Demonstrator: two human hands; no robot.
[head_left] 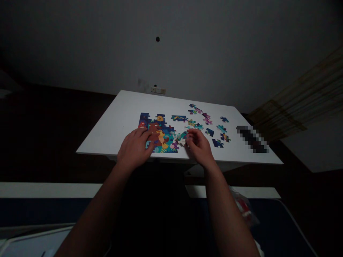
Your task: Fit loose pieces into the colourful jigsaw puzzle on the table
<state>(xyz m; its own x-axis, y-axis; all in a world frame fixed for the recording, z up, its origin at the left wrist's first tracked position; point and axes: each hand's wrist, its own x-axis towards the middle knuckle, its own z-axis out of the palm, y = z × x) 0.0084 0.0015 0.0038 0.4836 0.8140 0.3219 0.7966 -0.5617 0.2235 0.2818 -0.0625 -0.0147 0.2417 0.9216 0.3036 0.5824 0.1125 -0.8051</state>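
A partly joined jigsaw puzzle (162, 137) with a brown bear and colourful plants lies near the table's front edge. My left hand (136, 145) rests flat over its left side, fingers stretched out, and covers some of the picture. At the puzzle's right edge, my right hand (199, 145) pinches a puzzle piece (182, 140) with white and teal on it. The fingers hide part of this piece, and I cannot tell whether it interlocks with the joined part. Just beyond lie loose teal and yellow pieces (192, 122) and a dark blue joined strip (179, 118).
Several loose pieces, among them a pink one (207, 121) and a dark blue one (217, 143), are scattered on the white table (104, 134). A blurred-out dark object (253, 140) lies at the right. A plastic bag (244, 207) is beside my right forearm.
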